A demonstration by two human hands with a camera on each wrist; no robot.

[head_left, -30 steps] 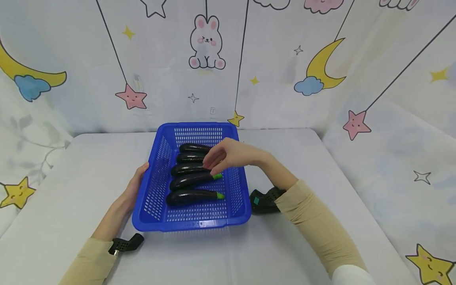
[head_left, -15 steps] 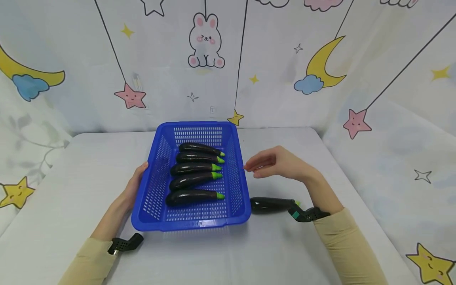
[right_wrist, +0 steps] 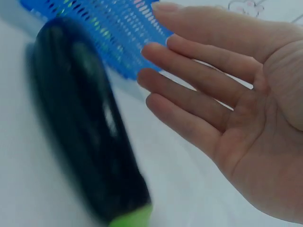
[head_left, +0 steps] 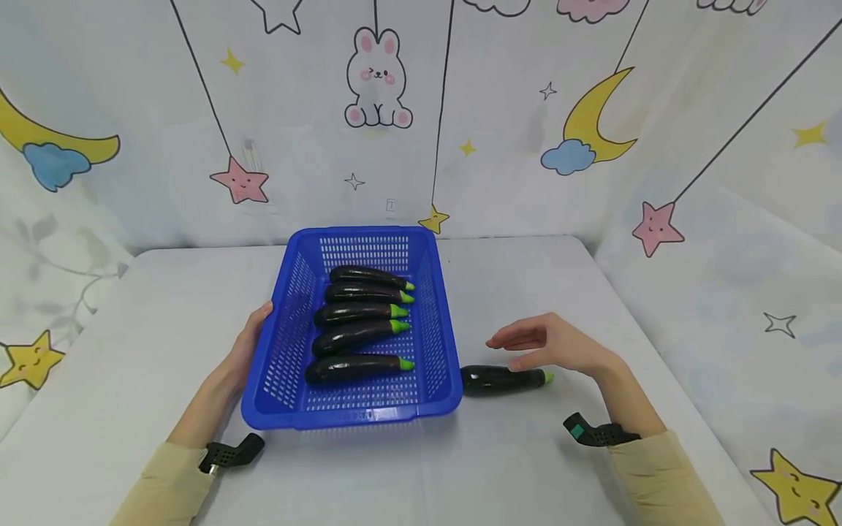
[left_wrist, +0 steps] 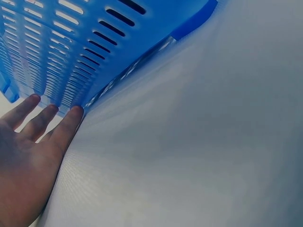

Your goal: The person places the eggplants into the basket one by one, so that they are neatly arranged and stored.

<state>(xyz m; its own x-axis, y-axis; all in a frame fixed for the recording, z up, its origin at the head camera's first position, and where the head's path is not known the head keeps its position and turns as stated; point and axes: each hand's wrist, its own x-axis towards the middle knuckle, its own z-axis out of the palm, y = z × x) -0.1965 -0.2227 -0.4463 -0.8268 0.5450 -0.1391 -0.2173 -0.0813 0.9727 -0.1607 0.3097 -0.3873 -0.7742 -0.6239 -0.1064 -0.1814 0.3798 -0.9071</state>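
A blue plastic basket (head_left: 454, 351) stands on the table, with several dark eggplants (head_left: 355, 369) lying crosswise in it, green stem ends to the right. My left hand (head_left: 248, 337) rests against the outside of its left wall. In the left wrist view the fingers (left_wrist: 40, 126) reach out fairly straight along the slotted side; the thumb is not visible there. Another eggplant (head_left: 501, 380) lies on the table just right of the basket. Above it hovers my right hand (head_left: 567, 343), fingers loosely extended and holding nothing. The right wrist view shows this eggplant (right_wrist: 87, 127) beside the spread fingers (right_wrist: 189, 97).
White cloth covers the table (head_left: 526, 467). Behind and at the sides hangs a curtain (head_left: 500, 109) printed with stars, moons and a rabbit. A black wrist camera (head_left: 230, 453) sits on the left wrist, and a second camera (head_left: 595, 431) on the right.
My right hand has left its place over the basket and moved right and down to the loose eggplant. The left hand and the basket have stayed put.
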